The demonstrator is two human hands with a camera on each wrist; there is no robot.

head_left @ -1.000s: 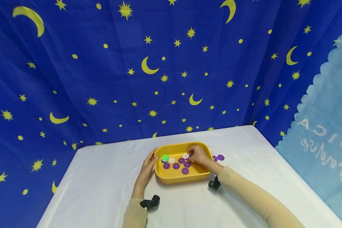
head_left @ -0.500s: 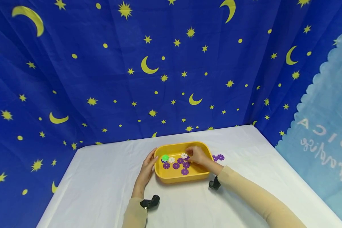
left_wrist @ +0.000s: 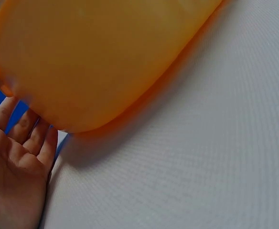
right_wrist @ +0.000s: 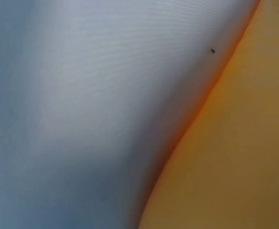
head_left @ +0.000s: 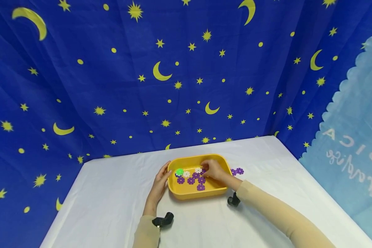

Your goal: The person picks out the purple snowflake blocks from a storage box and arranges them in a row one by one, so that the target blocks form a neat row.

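A yellow plastic tray (head_left: 192, 197) with rounded corners stands on the white-covered table. My left hand (head_left: 158, 183) grips its left end, thumb at the rim and fingers along the outer side. In the left wrist view those fingers (left_wrist: 23, 129) lie against the tray's end wall. My right hand (head_left: 215, 170) reaches inside at the right, its bent fingertips among flower-shaped notched discs. A purple disc (head_left: 203, 171) shows partly at these fingertips; whether it is pinched is unclear. Nearby lie a white disc (head_left: 198, 170) and several purple discs. A green disc (head_left: 179, 172) lies at the left.
Purple discs (head_left: 240, 171) lie on the table just right of the tray. A blue curtain (head_left: 186, 86) with yellow moons and stars hangs behind, and a light blue cloth (head_left: 353, 144) hangs at the right. Black wrist cameras (head_left: 163, 219) sit at both cuffs.
My right hand has shifted slightly left inside the tray. The white disc and nearby purple discs have slid a little left, one purple disc towards the near wall. My left hand keeps its place.
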